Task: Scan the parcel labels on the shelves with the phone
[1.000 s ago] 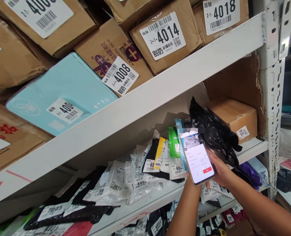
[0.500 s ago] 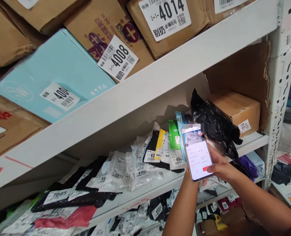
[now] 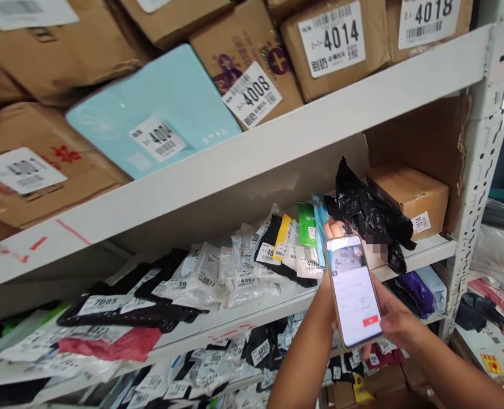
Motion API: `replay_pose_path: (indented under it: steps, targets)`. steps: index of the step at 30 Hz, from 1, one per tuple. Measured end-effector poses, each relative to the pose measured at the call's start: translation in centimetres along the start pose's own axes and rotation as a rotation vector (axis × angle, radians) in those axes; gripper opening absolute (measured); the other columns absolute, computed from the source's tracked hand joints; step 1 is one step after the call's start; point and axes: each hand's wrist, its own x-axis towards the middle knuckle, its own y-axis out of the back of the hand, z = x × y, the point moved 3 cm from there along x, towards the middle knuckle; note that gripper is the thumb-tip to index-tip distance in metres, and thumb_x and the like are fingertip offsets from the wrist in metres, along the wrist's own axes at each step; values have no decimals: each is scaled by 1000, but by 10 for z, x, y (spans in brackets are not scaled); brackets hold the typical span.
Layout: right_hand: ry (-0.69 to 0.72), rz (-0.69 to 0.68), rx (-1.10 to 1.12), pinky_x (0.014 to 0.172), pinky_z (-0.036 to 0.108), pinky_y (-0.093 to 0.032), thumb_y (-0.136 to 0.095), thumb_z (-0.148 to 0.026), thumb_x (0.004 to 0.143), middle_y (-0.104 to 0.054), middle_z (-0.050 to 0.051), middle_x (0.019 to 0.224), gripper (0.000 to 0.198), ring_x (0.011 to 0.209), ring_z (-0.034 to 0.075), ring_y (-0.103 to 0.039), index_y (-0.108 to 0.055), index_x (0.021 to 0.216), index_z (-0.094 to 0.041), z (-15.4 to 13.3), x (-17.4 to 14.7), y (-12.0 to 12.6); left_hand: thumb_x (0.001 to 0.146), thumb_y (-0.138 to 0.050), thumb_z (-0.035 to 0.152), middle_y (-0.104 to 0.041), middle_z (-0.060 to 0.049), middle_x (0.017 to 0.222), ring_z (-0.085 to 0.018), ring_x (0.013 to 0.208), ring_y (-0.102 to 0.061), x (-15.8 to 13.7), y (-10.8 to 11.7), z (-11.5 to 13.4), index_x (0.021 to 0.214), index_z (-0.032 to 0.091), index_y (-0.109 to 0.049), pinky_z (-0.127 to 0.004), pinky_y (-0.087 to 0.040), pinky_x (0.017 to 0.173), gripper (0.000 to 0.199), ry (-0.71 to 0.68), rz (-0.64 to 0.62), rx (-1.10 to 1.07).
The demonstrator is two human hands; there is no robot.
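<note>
My right hand is wrapped round a smartphone, its thumb by the red button low on the lit screen. The upper part of the screen displays a picture of a label. Behind the phone, my left hand reaches up; only some bent fingers show above the phone's top edge, and the rest is hidden. Those fingers are at the left edge of a black plastic parcel, which appears held in them. A pale label on the parcel is partly covered by the phone.
A cardboard box stands on the shelf behind the parcel. Numbered bagged parcels line the shelf to the left. Overhead, a white beam carries boxes, including a light blue box. A perforated post rises at right.
The view has shifted, so the upper boxes appear further right. The phone sits slightly lower and right, uncovering my left fingers. My right thumb has shifted from over the red button to its edge.
</note>
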Motion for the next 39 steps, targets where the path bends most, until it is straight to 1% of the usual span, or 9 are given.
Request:
replay_pose_path:
  steps: [2,4,6,10,16,19,23,31,39]
  targets:
    - [-44,2,30,56,27,-62,-84,-29,72,-77,9,114,115,97,30,-77,-13,162,-33,7,-18,1,95,-44,9,-68,-21,116,-14,80,-64,17,13,14,115,1,-61,-38,-54,92,27,-54,72,-38]
    - [-79,25,21,54,28,-61,-84,-30,71,-74,11,123,116,104,35,-75,-13,163,-36,10,-35,5,87,-60,5,-61,-24,134,-17,87,-68,31,26,28,143,5,-46,-31,-55,89,57,-78,82,-12]
    - [-102,59,-16,53,29,-60,-83,-31,71,-71,13,130,116,104,37,-75,-13,163,-37,6,-49,10,94,-56,14,-64,-21,130,-21,98,-70,41,35,40,149,11,-42,-32,-54,92,56,-72,-34,158]
    - [-93,173,-90,51,30,-60,-84,-32,69,-69,13,134,115,105,38,-74,-18,162,-39,-13,-68,15,91,-49,4,-73,-16,118,-27,114,-68,44,46,51,126,15,-67,-32,-52,89,40,-46,-258,464]
    - [53,350,-155,41,29,-58,-83,-35,68,-74,13,123,103,94,37,-76,-33,158,-38,-25,-93,33,90,-51,7,-71,-22,118,-34,120,-62,23,50,48,105,9,-77,-47,-47,102,30,-53,-163,580]
    - [93,400,-194,38,27,-55,-82,-36,67,-76,13,115,104,89,36,-76,-32,158,-36,-26,-100,43,96,-37,4,-57,-21,144,-32,137,-48,17,38,47,122,5,-71,-45,-38,115,43,-306,-96,652]
    - [-31,357,-248,43,32,-57,-83,-35,68,-78,15,109,112,82,35,-75,-23,162,-33,-28,-95,38,92,-43,2,-63,-19,135,-26,111,-67,15,18,38,126,8,-69,-34,-53,92,43,-452,-269,643]
    - [-50,307,-209,42,25,-55,-84,-31,66,-75,16,117,114,88,35,-76,-23,162,-31,-23,-65,8,93,-51,19,-65,-22,122,-31,94,-69,26,11,40,107,8,-76,-41,-55,73,30,-450,-234,628]
    - [-77,218,-207,44,25,-56,-82,-31,70,-73,17,123,114,96,37,-76,-16,163,-32,-19,-45,18,88,-64,21,-71,-8,112,-28,122,-52,15,3,22,100,20,-77,-41,-40,112,19,-711,-196,477]
